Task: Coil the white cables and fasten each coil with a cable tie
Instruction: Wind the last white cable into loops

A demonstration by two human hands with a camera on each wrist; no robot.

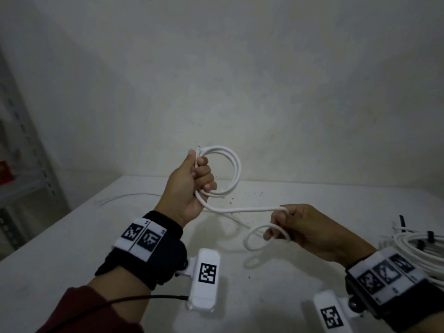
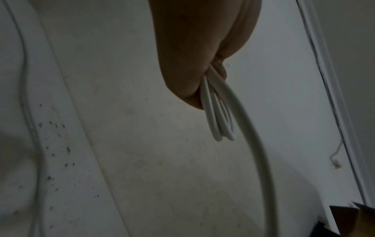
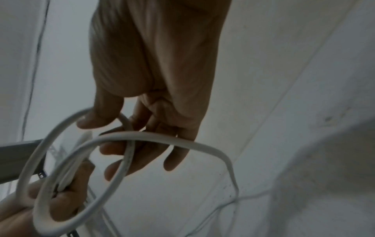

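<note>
My left hand [image 1: 197, 175] is raised above the white table [image 1: 72, 248] and grips a coil of white cable [image 1: 236, 164] of a few loops. From its underside the cable's free length [image 1: 242, 209] runs right to my right hand [image 1: 280, 224], which pinches it between thumb and fingers; a small loop [image 1: 252, 243] hangs below that hand. In the left wrist view the looped strands [image 2: 217, 118] stick out of my left hand [image 2: 188, 52]. In the right wrist view my right hand [image 3: 129, 128] holds the cable [image 3: 162, 137], with my left hand [image 3: 50, 203] behind.
A pile of white cable coils with black ties [image 1: 420, 246] lies at the table's right edge. A thin white cable tie [image 1: 129, 196] lies at the far left of the table. Grey metal shelving [image 1: 24, 164] stands on the left. A bare wall is behind.
</note>
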